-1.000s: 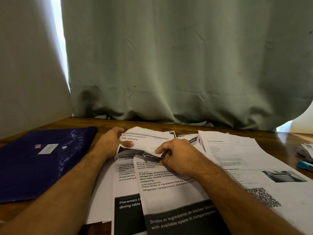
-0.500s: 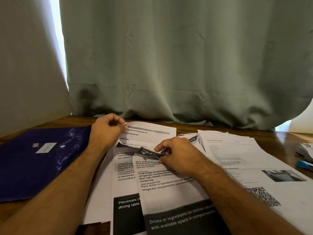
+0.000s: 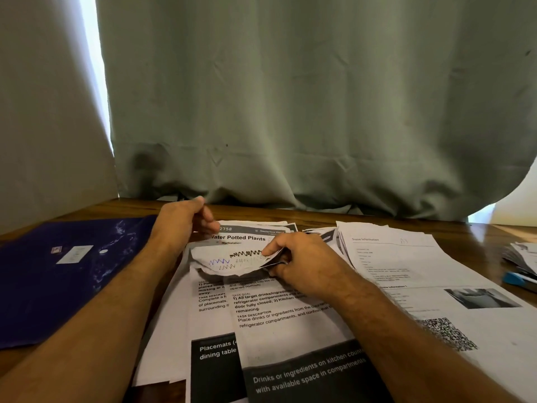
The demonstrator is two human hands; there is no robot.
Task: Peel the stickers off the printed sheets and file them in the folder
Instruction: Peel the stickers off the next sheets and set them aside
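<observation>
Right hand (image 3: 305,263), centre of the frame: its grip is pinched tight on the right edge of a peeled, curled sticker (image 3: 232,261) with zigzag pen scribbles on it, lifted just above the printed sheets (image 3: 279,315). Left hand (image 3: 183,225), a bit up and left, has its fingers curled with the thumb up; can't tell if anything's pinched in there. Both forearms come in from the bottom corners. The blue folder (image 3: 58,274) lies flat at left on the bench (image 3: 319,219), its near edge hidden by the left arm. Something blue at the right edge is cut off.
</observation>
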